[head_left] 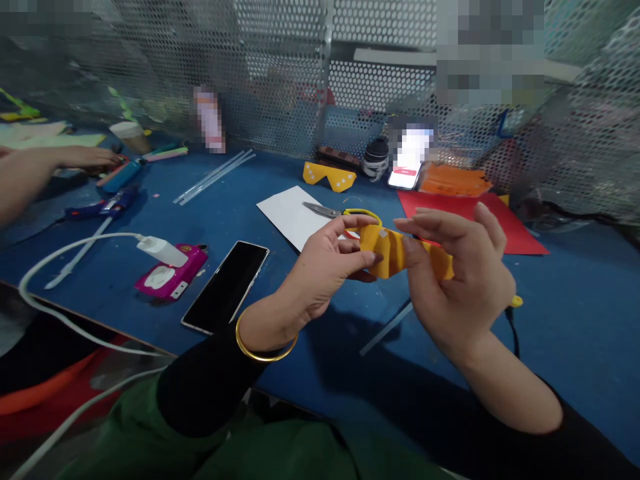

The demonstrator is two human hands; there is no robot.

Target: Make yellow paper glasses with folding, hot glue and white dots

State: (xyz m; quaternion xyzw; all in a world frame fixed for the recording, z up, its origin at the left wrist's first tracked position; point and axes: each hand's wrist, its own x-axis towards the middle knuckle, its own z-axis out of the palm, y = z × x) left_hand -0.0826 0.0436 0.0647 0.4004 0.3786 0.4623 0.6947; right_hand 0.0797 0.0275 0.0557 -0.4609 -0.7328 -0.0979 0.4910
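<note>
Between my two hands is a folded piece of yellow paper (385,253) with a small white patch on it. My left hand (327,257) pinches its left end between thumb and fingers. The thumb and fingers of my right hand (457,267) grip the paper farther right, covering part of it. Just behind the paper lie scissors (325,210) with yellow handles, resting partly on a white sheet (287,210). Farther back stands a yellow mask-shaped paper piece (329,177) with white spots. A clear glue stick (385,330) lies on the table below my hands.
A dark phone (226,287) and a magenta power strip (173,270) with a white charger are at left. Beyond them lie a glue gun (103,207) and another person's hand (90,157). Red paper (520,230), orange pieces (455,180) and a lit phone (407,163) sit at back right.
</note>
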